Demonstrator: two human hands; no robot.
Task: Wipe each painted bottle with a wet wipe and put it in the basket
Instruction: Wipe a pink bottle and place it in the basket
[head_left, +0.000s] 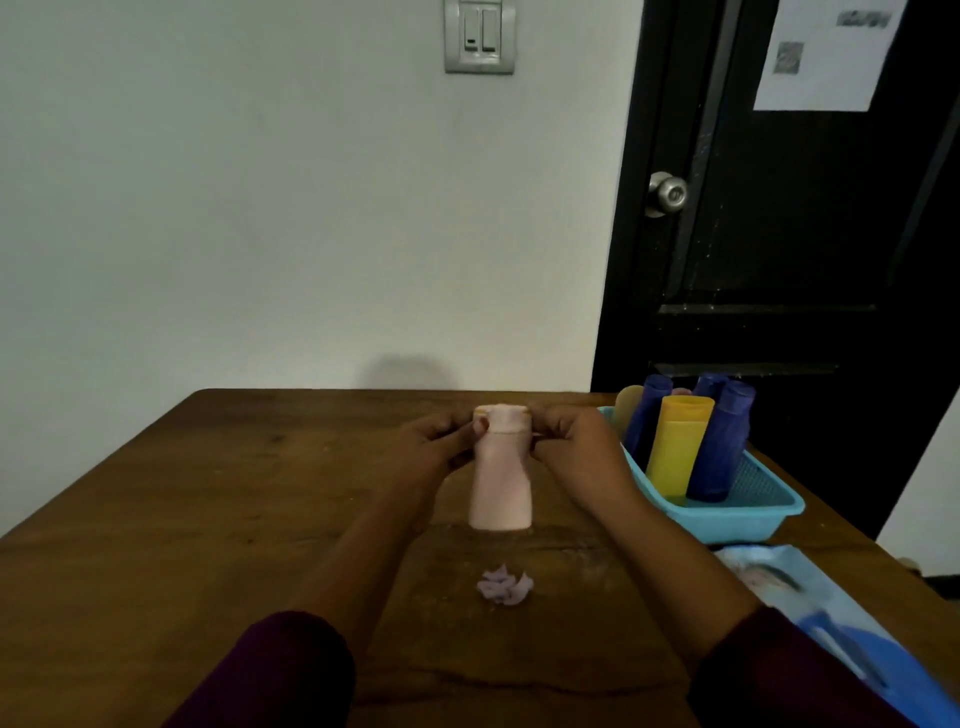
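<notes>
A pale pink bottle (500, 483) stands upright in the middle of the wooden table (208, 519). My left hand (436, 449) grips its neck from the left, and my right hand (576, 444) grips the neck and cap from the right. A crumpled lilac wet wipe (505, 586) lies on the table just in front of the bottle, touched by neither hand. At the right stands a light blue basket (748, 514) holding a yellow bottle (678, 447) and several dark blue bottles (722, 447).
A blue wet-wipe pack (831, 623) lies at the table's right front edge, next to the basket. A white wall is behind the table, and a black door (779, 234) with a knob is at the right.
</notes>
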